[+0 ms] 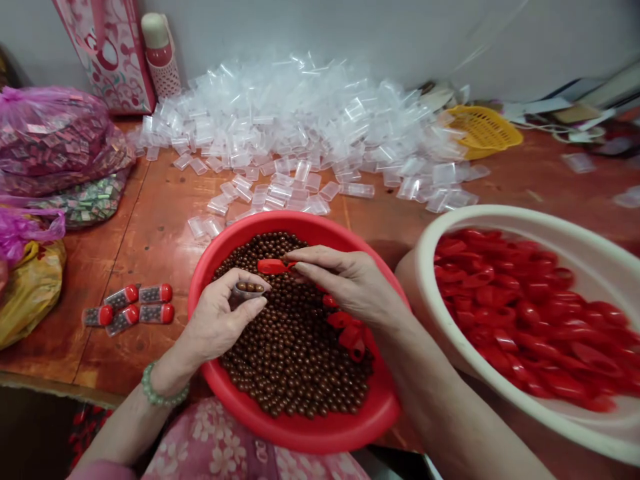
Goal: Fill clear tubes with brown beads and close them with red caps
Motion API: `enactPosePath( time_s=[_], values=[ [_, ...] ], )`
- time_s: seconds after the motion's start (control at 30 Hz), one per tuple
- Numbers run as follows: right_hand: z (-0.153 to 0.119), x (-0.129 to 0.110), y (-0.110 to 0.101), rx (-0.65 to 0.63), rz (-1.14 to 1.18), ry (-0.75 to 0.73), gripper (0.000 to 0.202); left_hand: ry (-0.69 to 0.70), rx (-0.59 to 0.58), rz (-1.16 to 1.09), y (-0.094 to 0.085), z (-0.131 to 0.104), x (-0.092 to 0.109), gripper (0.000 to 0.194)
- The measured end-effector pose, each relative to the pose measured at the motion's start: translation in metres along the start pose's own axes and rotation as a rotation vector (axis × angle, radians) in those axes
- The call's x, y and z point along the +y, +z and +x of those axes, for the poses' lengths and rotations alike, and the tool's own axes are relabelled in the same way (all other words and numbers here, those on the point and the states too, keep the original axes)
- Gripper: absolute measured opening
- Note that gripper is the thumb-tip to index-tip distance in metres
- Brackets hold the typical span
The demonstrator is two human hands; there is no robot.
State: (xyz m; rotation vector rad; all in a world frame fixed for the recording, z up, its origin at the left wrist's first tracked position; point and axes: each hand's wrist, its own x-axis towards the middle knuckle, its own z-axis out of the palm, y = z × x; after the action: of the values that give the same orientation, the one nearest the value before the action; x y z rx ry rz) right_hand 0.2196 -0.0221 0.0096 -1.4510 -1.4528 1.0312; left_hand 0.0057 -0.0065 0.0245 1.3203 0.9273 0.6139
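My left hand (225, 310) is closed around a small clear plastic case (249, 291) with brown balls showing at its open end. Just to its right, my right hand (345, 280) pinches a red plastic cap (273, 267) between thumb and fingers, a little apart from the case. Both hands are above a red basin (320, 437) that holds many shiny brown balls (295, 373). Several more red caps (353, 337) lie on the balls beneath my right wrist.
Left of the basin lie several filled cases with red caps (156, 313). Clear empty cases (300, 120) are heaped along the wall. A white tub (425, 267) of red caps stands at right, a yellow basket (483, 133) behind it. Bulging plastic bags (55, 133) sit at left.
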Motion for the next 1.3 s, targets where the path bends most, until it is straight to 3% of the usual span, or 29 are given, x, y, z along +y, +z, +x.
enactPosePath(
  time_s=[0.1, 0.23, 0.4, 0.47, 0.63, 0.87, 0.97, 1.07, 1.13, 1.2, 1.3],
  values=[
    [0.000, 0.003, 0.000, 0.018, -0.080, -0.064, 0.017, 0.023, 0.021, 0.024, 0.002, 0.004, -0.004, 0.017],
    [-0.003, -0.001, 0.002, 0.030, 0.009, -0.040, 0.013, 0.083, 0.102, 0.067, 0.004, 0.009, -0.006, 0.012],
    [-0.005, -0.005, 0.008, -0.011, 0.141, 0.076, 0.018, 0.012, 0.083, -0.019, 0.006, 0.013, -0.005, 0.019],
    [-0.007, -0.007, 0.010, -0.022, 0.157, 0.049, 0.017, 0.003, 0.094, -0.013, 0.004, 0.014, -0.005, 0.019],
    [-0.011, -0.012, 0.010, -0.065, 0.089, -0.178, 0.023, 0.034, 0.200, 0.040, 0.000, 0.015, -0.008, 0.016],
    [-0.010, -0.017, 0.017, -0.041, -0.087, -0.495, 0.027, 0.067, 0.158, 0.032, 0.003, 0.013, -0.007, 0.014],
    [-0.016, -0.020, 0.021, -0.040, -0.249, -0.631, 0.032, 0.111, 0.091, -0.020, 0.004, 0.011, -0.010, 0.015],
    [-0.020, -0.015, 0.021, 0.056, -0.505, -0.762, 0.038, 0.111, 0.127, -0.050, 0.004, 0.011, -0.014, 0.021],
    [-0.019, -0.008, 0.020, 0.094, -0.727, -0.746, 0.035, 0.083, 0.180, -0.073, 0.003, 0.012, -0.016, 0.025],
    [-0.015, -0.002, 0.017, 0.078, -0.931, -0.630, 0.027, 0.058, 0.200, -0.086, 0.002, 0.012, -0.017, 0.026],
    [-0.011, -0.001, 0.014, 0.080, -0.889, -0.474, 0.020, 0.035, 0.184, -0.072, 0.001, 0.013, -0.017, 0.026]
  ],
)
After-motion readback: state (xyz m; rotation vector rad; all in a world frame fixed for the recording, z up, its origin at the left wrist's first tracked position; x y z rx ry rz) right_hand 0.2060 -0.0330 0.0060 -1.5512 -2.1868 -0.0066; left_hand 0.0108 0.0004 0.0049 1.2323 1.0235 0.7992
